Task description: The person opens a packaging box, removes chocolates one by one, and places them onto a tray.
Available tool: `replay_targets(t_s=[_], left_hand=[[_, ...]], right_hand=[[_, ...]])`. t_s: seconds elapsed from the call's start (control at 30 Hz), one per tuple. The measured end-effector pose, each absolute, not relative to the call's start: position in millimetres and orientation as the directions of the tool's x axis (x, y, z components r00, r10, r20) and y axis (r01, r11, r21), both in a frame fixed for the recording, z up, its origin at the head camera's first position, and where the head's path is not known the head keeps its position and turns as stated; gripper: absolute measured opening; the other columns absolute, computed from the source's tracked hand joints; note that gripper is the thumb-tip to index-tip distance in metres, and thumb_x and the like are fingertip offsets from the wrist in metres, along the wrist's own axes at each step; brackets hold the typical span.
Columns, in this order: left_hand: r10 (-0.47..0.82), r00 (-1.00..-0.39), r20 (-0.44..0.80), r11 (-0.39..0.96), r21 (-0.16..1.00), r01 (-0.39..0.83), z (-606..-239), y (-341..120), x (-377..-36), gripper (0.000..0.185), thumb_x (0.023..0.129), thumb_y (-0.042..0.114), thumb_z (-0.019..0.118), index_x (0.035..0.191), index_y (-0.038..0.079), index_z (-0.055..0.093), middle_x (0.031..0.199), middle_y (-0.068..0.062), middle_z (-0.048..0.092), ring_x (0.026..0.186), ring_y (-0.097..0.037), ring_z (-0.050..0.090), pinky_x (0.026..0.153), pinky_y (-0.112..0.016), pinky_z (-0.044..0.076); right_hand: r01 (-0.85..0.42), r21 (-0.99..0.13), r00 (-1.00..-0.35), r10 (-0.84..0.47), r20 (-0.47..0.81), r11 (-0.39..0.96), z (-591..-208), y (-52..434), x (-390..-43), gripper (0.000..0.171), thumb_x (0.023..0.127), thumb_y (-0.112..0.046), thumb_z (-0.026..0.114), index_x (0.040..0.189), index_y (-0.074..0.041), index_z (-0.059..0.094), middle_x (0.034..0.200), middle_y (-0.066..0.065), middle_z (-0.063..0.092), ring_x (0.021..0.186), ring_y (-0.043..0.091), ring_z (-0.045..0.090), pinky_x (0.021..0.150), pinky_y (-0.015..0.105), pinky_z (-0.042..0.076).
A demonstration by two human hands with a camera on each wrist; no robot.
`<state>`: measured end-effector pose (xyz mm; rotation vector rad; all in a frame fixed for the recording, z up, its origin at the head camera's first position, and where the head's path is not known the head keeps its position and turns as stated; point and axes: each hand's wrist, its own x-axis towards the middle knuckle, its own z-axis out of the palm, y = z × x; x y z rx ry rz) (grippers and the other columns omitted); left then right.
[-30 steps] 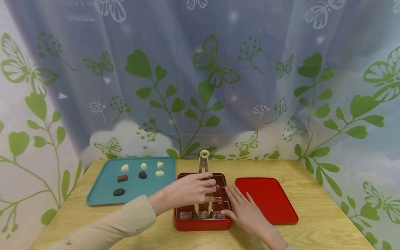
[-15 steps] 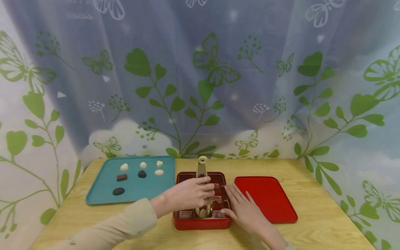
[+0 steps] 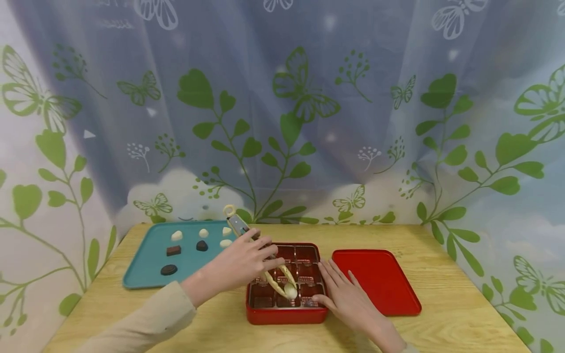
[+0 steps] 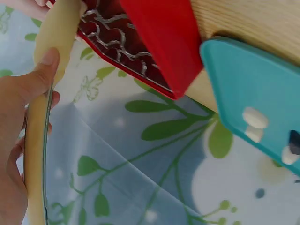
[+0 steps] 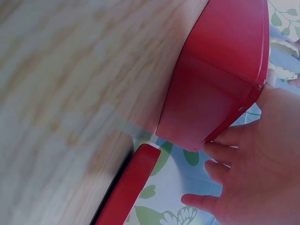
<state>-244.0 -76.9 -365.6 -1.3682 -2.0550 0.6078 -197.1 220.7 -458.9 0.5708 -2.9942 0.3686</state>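
Note:
My left hand [image 3: 236, 262] grips a pair of cream and metal tongs [image 3: 238, 224], which slant with the ringed end up and to the left. Between the tong tips is a small whitish, rounded piece, perhaps a white chocolate [image 3: 290, 291], over the front middle part of the red box [image 3: 287, 316]. A clear divided insert splits the box into several compartments. In the left wrist view, the thumb presses along the tongs [image 4: 36, 150]. My right hand [image 3: 348, 299] rests with extended fingers against the box's right side; the right wrist view shows its fingers at the box wall [image 5: 206, 103].
A teal tray [image 3: 143, 274] at the left bears several white pieces and a few dark ones, including a brown block [image 3: 173, 250] and a dark oval [image 3: 168, 270]. Right of the box lies a red lid [image 3: 379, 284] on the wooden table [image 3: 441, 338]. A patterned curtain hangs behind.
The tongs have gone from upright over the front middle compartment to a leftward tilt, and the whitish piece at their tips sits higher. My left hand has shifted left; the right hand stays put.

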Motion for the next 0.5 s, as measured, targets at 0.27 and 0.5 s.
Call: replay_targets(t_s=[0.27,0.5], left_hand=[[0.833,-0.353,0.425,0.544,-0.519,0.659,-373,-120,-250,0.059,0.077,0.055,0.081,0.129,0.031,0.069,0.114,0.005,0.067,0.105,-0.021,0.057,0.090,-0.045,0.047],[0.729,-0.418,0.542,0.662,-0.403,0.632,-379,-170,-257,0.059,0.073,0.046,0.087,0.127,0.027,0.072,0.107,0.002,0.067,0.100,-0.026,0.057,0.085,-0.051,0.047]], right_hand=[[-0.370,-0.234,-0.929,-0.355,0.103,0.899,-458,219,-196,0.080,0.100,-0.054,0.053,0.159,-0.003,0.032,0.165,0.015,0.027,0.153,0.034,0.023,0.117,0.066,0.023],[-0.358,-0.242,-0.934,-0.347,0.087,0.902,-458,220,-197,0.081,0.100,-0.056,0.051,0.160,-0.005,0.030,0.166,0.014,0.025,0.154,0.033,0.020,0.118,0.065,0.021]])
